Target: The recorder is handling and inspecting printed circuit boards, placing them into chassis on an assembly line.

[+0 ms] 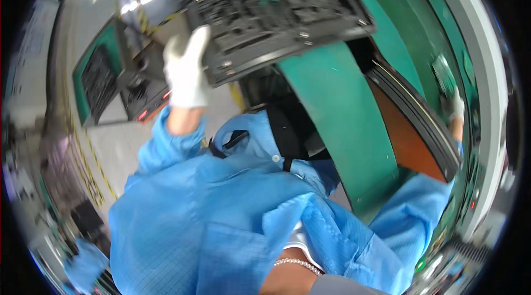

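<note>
**Fixture plate lifted, not yet set down**

Your left hand (187,71), in a white glove, grips the left edge of the dark fixture plate (276,16), fingers wrapped onto its rim. The plate is up in the air and tilted, above the green bench (343,123); by the look of it, it is lifted clear but rests on nothing yet, so placing it is what remains.

Right of the plate and lower, your right hand (454,108), also gloved, closes on a small green circuit board (443,74) at the bench's far side; the grip itself is too small to make out fully.

Below the plate, your blue smock (221,206) fills the view. Left of the plate, a second green-framed station (99,82) stands on the pale floor (105,151).
</note>
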The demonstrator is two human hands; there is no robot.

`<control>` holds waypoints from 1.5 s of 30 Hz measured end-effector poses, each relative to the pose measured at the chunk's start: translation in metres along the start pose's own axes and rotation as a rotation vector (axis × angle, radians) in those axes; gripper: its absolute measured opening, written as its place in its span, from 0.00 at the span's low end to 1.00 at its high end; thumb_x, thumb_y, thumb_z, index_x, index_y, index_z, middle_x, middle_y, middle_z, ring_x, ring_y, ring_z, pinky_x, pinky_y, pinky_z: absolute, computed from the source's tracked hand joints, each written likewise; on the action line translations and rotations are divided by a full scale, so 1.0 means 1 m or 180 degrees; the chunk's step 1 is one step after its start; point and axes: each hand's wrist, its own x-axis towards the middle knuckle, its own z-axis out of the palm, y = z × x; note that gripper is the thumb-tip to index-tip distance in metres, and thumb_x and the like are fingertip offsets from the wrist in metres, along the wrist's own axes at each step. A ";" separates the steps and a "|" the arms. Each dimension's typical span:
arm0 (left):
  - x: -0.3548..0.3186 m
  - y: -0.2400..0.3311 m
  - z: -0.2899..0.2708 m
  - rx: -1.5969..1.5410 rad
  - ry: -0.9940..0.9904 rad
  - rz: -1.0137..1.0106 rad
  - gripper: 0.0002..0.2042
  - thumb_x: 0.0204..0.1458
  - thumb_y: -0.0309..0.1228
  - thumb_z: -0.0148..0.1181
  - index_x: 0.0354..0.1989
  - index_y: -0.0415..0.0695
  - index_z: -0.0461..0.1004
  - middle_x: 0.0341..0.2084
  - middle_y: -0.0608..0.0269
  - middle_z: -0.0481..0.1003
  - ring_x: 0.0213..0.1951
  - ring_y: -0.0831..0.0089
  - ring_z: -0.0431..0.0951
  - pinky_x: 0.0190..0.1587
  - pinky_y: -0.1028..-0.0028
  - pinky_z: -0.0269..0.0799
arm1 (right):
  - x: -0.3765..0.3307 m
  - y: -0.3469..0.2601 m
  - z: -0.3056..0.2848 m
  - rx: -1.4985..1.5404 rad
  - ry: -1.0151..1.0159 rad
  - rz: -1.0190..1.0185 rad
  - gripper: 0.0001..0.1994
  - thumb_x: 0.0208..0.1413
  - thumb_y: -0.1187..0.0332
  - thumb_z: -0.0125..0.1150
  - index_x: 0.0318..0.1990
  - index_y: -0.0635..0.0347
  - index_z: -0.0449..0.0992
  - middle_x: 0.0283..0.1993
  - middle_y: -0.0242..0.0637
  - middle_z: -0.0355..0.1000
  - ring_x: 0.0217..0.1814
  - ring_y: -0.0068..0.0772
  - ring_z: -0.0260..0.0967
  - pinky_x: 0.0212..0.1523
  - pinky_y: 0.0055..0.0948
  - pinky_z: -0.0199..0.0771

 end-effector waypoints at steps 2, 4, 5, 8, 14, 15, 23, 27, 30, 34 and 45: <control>0.008 -0.004 -0.012 -0.0434 -0.0923 -0.0308 0.27 0.59 0.34 0.67 0.64 0.34 0.70 0.58 0.54 0.77 0.61 0.66 0.74 0.66 0.71 0.65 | 0.007 -0.046 0.007 0.0131 -0.0150 -0.0127 0.37 0.55 0.58 0.68 0.71 0.50 0.61 0.43 0.52 0.81 0.44 0.61 0.80 0.45 0.53 0.79; 0.014 -0.020 0.006 0.0018 -0.1710 0.0423 0.19 0.61 0.39 0.62 0.57 0.44 0.80 0.56 0.57 0.78 0.57 0.64 0.78 0.60 0.70 0.72 | -0.033 0.051 -0.006 0.1998 -0.0198 0.0713 0.29 0.59 0.52 0.65 0.64 0.53 0.69 0.40 0.43 0.79 0.34 0.41 0.74 0.33 0.40 0.70; 0.007 0.005 0.023 -0.0605 -0.1707 -0.1099 0.17 0.68 0.34 0.50 0.60 0.43 0.77 0.55 0.60 0.78 0.59 0.71 0.76 0.60 0.68 0.73 | -0.054 0.086 -0.024 0.3839 -0.0299 0.1653 0.26 0.62 0.46 0.63 0.58 0.55 0.76 0.38 0.34 0.76 0.23 0.22 0.68 0.20 0.27 0.62; 0.007 -0.005 -0.003 -0.0873 -0.1396 -0.0835 0.11 0.49 0.27 0.68 0.41 0.38 0.83 0.38 0.55 0.83 0.39 0.66 0.83 0.40 0.68 0.82 | -0.024 -0.035 -0.051 0.3782 -0.0546 0.1222 0.27 0.70 0.50 0.54 0.70 0.55 0.69 0.60 0.40 0.73 0.58 0.34 0.73 0.52 0.35 0.73; 0.000 -0.018 0.019 -0.1239 -0.0969 -0.0773 0.07 0.42 0.26 0.71 0.29 0.36 0.83 0.27 0.56 0.82 0.34 0.68 0.82 0.39 0.71 0.77 | -0.119 -0.105 -0.203 0.3746 -0.0688 0.0699 0.30 0.73 0.49 0.44 0.72 0.61 0.64 0.71 0.48 0.65 0.69 0.42 0.68 0.65 0.44 0.64; -0.001 -0.019 0.019 -0.1178 -0.0887 -0.0606 0.08 0.41 0.26 0.72 0.29 0.36 0.84 0.27 0.57 0.83 0.34 0.68 0.82 0.41 0.71 0.76 | -0.129 -0.118 -0.215 0.3783 -0.0765 0.0515 0.32 0.73 0.48 0.45 0.72 0.64 0.62 0.71 0.50 0.65 0.69 0.43 0.66 0.66 0.42 0.64; -0.009 -0.025 0.013 -0.0798 -0.0587 -0.0555 0.10 0.53 0.32 0.64 0.40 0.41 0.83 0.32 0.60 0.83 0.30 0.69 0.83 0.33 0.70 0.81 | -0.134 -0.165 -0.188 0.3360 -0.1431 -0.0929 0.31 0.74 0.49 0.42 0.68 0.72 0.65 0.62 0.50 0.71 0.66 0.42 0.67 0.66 0.38 0.64; 0.016 -0.058 0.019 -0.0826 0.0356 -0.0107 0.09 0.47 0.31 0.69 0.36 0.43 0.82 0.28 0.61 0.81 0.28 0.69 0.81 0.31 0.67 0.80 | -0.101 -0.173 -0.128 0.2225 -0.1559 -0.0969 0.21 0.66 0.68 0.52 0.62 0.73 0.68 0.62 0.52 0.70 0.63 0.43 0.68 0.67 0.38 0.63; 0.051 -0.074 -0.001 -0.1390 0.0758 0.0030 0.10 0.48 0.30 0.68 0.38 0.42 0.80 0.33 0.58 0.82 0.36 0.61 0.83 0.42 0.59 0.81 | -0.088 -0.169 -0.095 0.1362 -0.1237 -0.1528 0.21 0.62 0.69 0.56 0.59 0.72 0.70 0.60 0.54 0.69 0.63 0.54 0.66 0.68 0.42 0.63; 0.124 -0.074 -0.061 -0.2008 0.1360 0.0292 0.06 0.52 0.27 0.63 0.38 0.43 0.79 0.37 0.56 0.83 0.39 0.54 0.83 0.46 0.53 0.81 | -0.091 -0.166 -0.101 0.1202 -0.1119 -0.1594 0.21 0.62 0.68 0.57 0.59 0.72 0.70 0.61 0.53 0.69 0.63 0.53 0.66 0.68 0.42 0.63; 0.248 -0.108 -0.172 -0.2746 0.2913 0.0659 0.11 0.45 0.29 0.73 0.33 0.38 0.79 0.34 0.55 0.82 0.30 0.56 0.81 0.36 0.55 0.81 | -0.102 -0.168 -0.106 0.1222 -0.0838 -0.1528 0.19 0.61 0.69 0.57 0.57 0.72 0.71 0.60 0.53 0.69 0.63 0.53 0.67 0.68 0.42 0.64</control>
